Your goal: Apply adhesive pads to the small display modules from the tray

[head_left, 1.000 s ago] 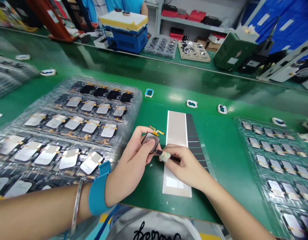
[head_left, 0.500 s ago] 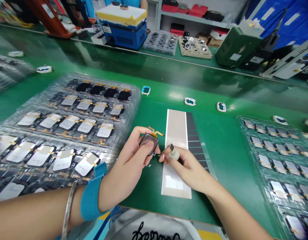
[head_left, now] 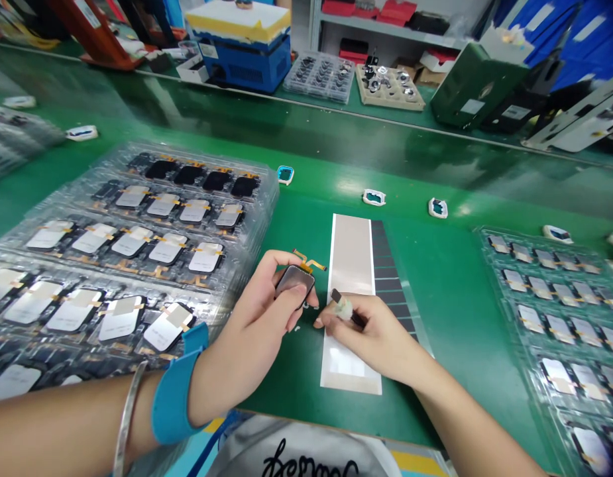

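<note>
My left hand [head_left: 259, 324] is closed on a small watch-sized screen module [head_left: 292, 281], its thumb lying across the dark glossy face. An orange flex cable [head_left: 309, 262] sticks out from the module's top edge. To the right, my right hand [head_left: 370, 334] is closed around a thin dark tool with a flat end [head_left: 335, 295] and a pale wad [head_left: 344, 309] about it; the rest of the tool is mostly hidden by the fingers. The two hands are close but apart. Beneath my right hand lies a long pale adhesive sheet [head_left: 353, 248] with a column of dark strips [head_left: 387, 265].
Stacked clear trays of screen modules [head_left: 274, 199] stand at left, another clear tray [head_left: 490, 248] at right. Small white watch frames [head_left: 374, 197] lie on the green belt beyond. A blue machine [head_left: 251, 63] and a parts tray [head_left: 319, 76] sit on the back ledge.
The flat end of the tool in my right hand has tilted slightly to the left. My left hand keeps the screen module in nearly the same pose. The view has shifted slightly.
</note>
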Motion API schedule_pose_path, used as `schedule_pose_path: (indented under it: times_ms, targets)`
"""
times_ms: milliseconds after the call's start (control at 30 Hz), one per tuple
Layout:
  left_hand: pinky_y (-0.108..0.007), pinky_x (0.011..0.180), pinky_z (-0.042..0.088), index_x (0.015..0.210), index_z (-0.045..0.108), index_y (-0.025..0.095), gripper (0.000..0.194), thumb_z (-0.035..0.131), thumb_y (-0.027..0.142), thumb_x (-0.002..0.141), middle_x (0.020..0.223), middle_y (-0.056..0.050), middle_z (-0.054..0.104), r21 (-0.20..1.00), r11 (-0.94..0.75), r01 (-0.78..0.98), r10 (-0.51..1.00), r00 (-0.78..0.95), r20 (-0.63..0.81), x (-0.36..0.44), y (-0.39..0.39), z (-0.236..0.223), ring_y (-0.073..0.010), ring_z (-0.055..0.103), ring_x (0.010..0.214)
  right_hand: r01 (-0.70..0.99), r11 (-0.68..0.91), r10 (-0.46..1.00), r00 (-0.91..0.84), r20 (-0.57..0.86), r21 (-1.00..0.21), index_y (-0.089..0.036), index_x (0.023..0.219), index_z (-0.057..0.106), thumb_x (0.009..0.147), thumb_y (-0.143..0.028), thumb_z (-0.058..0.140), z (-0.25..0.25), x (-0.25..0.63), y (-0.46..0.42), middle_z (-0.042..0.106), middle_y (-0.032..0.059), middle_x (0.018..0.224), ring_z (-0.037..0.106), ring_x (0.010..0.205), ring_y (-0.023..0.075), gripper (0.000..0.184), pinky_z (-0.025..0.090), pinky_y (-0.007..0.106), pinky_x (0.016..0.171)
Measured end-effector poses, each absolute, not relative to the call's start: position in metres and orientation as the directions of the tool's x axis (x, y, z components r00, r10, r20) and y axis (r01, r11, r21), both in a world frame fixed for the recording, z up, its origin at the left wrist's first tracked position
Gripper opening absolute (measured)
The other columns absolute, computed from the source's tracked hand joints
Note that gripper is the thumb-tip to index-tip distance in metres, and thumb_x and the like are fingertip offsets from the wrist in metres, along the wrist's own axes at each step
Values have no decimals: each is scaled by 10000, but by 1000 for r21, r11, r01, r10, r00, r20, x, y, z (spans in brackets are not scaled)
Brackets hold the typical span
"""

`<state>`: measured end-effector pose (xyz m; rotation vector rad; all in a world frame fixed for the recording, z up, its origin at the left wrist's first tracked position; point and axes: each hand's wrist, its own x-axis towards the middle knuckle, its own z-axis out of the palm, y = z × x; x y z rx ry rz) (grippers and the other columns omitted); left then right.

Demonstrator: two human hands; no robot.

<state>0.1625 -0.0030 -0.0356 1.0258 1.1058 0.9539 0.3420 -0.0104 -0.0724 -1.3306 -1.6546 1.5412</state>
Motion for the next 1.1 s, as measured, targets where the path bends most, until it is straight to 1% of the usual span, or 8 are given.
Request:
schedule_pose_path:
  times_ms: [133,333,567,667,733,833,933,1100]
  targets:
    - [-164,461,315,1049,501,242,94,489,189,972,706,77,619,959,272,-78,948,193,-253,161,-4,-36,-60,418,509,331,-128,913,-330,-242,-935,-182,642,572,808,-245,591,-78,337,-9,387,-65,578,315,553,84,179,266,229,511]
    - [-167,472,335,975,495,234,61,485,287,1003,746,55,617,941,339,-11,896,310,-319,161,-6,-39,-68,410,527,315,-94,952,-249,-177,-944,-192,746,587,796,-196,543,-77,336,-4,596,-18,721,492,661,115,67,390,240,609]
    - [-181,492,338,1001,490,244,60,487,304,1002,744,52,602,936,351,-32,898,294,-327,161,-6,-41,-83,414,551,324,-38,960,-252,-125,-945,-205,812,696,758,-95,533,-72,336,-8,685,9,820,601,759,147,203,445,278,704]
    - [-193,491,314,996,479,241,66,485,306,1009,735,54,596,934,357,-32,889,320,-329,160,-7,-39,-84,399,547,180,-120,967,-203,-156,-976,-208,876,715,766,-147,626,-72,337,-7,704,20,860,616,806,163,154,458,306,766]
    - [-208,495,291,983,460,242,101,479,333,1022,748,53,604,930,369,-4,859,383,-339,159,-9,-38,-86,376,549,38,-188,964,-185,-191,-982,-199,805,697,791,-268,688,-72,338,-5,677,12,781,587,737,146,71,453,293,720]
    - [-234,517,273,989,430,250,150,450,388,1045,750,59,592,924,379,47,797,491,-351,158,-12,-38,-98,343,570,-61,-256,942,-240,-235,-965,-189,698,661,826,-472,685,-74,340,-3,544,-31,586,403,513,89,311,324,243,499]
    - [-261,520,255,1002,414,257,155,410,402,1058,745,58,568,930,347,122,764,539,-355,157,-14,-38,-114,328,582,-108,-314,915,-302,-269,-943,-182,682,673,796,-555,716,-75,341,-5,422,-69,507,239,455,62,393,177,237,438]
    - [-287,599,321,1004,409,257,100,411,345,1052,771,38,551,956,186,226,805,523,-280,157,-14,-41,-147,467,697,-134,-324,905,-333,-265,-937,-197,727,722,790,-515,765,-74,345,-9,476,-60,514,276,461,67,327,271,226,441]
